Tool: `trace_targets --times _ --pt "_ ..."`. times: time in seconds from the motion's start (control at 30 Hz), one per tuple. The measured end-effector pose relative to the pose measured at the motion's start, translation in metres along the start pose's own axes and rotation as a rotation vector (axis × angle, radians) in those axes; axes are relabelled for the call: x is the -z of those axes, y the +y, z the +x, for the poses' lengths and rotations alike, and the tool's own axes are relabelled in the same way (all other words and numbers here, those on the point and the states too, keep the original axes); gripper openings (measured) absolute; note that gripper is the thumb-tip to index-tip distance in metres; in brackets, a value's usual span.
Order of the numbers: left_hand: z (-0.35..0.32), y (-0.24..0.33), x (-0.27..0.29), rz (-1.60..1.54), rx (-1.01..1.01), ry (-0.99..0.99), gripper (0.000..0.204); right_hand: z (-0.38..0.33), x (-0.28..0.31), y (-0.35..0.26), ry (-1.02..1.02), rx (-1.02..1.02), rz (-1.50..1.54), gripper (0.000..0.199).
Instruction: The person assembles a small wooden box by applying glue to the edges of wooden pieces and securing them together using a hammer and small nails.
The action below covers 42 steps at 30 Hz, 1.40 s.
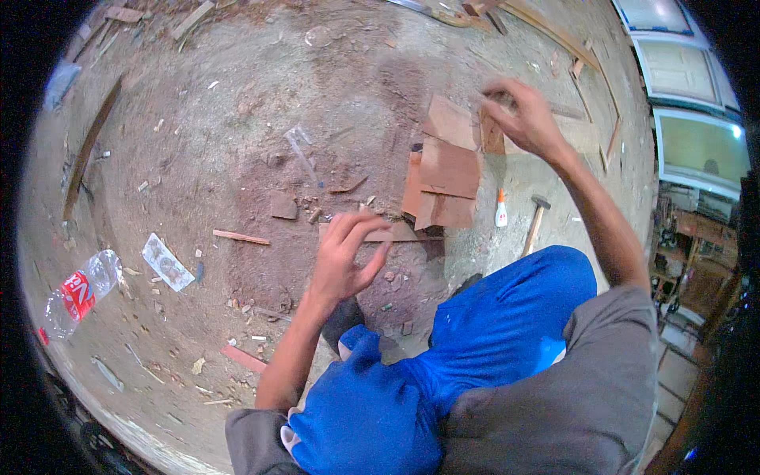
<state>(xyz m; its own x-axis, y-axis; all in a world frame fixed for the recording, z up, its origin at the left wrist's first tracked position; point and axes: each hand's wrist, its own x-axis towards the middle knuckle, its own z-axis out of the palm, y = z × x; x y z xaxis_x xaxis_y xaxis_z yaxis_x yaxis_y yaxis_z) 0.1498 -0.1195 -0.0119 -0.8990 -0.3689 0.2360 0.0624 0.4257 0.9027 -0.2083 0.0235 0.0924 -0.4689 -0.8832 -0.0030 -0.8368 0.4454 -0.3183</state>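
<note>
My left hand [346,252] hovers over the dirt floor with its fingers curved and apart from the thumb; nothing shows in it. Below its fingertips lies a thin flat wooden strip [402,232]. Farther off to the right, my right hand [524,119] is raised, its fingers and thumb curled toward each other. Blur at those fingertips hides whether they grip anything. Just beneath them is a small wooden block [492,133]. Several brown flat pieces that look like cardboard or thin board [450,168] lie beside the block, between my hands.
A white glue bottle with an orange tip [501,212] and a hammer [536,224] are right of the boards. A clear plastic bottle [81,293] and a clear packet [167,262] lie at the left. Wood scraps such as a long strip [91,150] litter the floor. Framed panels [701,146] line the right.
</note>
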Motion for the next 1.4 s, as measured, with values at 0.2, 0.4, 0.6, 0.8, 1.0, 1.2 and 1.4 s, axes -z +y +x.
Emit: trace_targets --times 0.2,0.4,0.6,0.8,1.0,1.2,1.4 --pt "0.063 0.005 -0.090 0.083 -0.139 -0.032 0.038 -0.259 -0.067 0.120 -0.046 -0.854 -0.060 0.039" --pt "0.073 -0.010 -0.115 0.186 -0.160 0.064 0.017 -0.318 -0.122 0.116 0.341 -0.763 -0.206 0.044" --pt "0.065 -0.014 -0.132 0.231 -0.176 0.214 0.016 -0.400 -0.138 0.134 0.234 -1.393 -0.359 0.066" --pt "0.065 -0.016 -0.142 0.242 -0.207 0.279 0.014 -0.432 -0.144 0.154 0.193 -1.249 0.119 0.060" --pt "0.060 -0.017 -0.141 0.202 -0.158 0.291 0.014 -0.410 -0.121 0.119 0.324 -1.419 1.002 0.043" --pt "0.059 -0.018 -0.145 0.241 -0.173 0.321 0.019 -0.430 -0.102 0.111 0.383 -1.465 1.756 0.027" --pt "0.057 -0.017 -0.143 0.219 -0.131 0.311 0.016 -0.414 -0.085 0.065 0.466 -1.322 0.736 0.028"
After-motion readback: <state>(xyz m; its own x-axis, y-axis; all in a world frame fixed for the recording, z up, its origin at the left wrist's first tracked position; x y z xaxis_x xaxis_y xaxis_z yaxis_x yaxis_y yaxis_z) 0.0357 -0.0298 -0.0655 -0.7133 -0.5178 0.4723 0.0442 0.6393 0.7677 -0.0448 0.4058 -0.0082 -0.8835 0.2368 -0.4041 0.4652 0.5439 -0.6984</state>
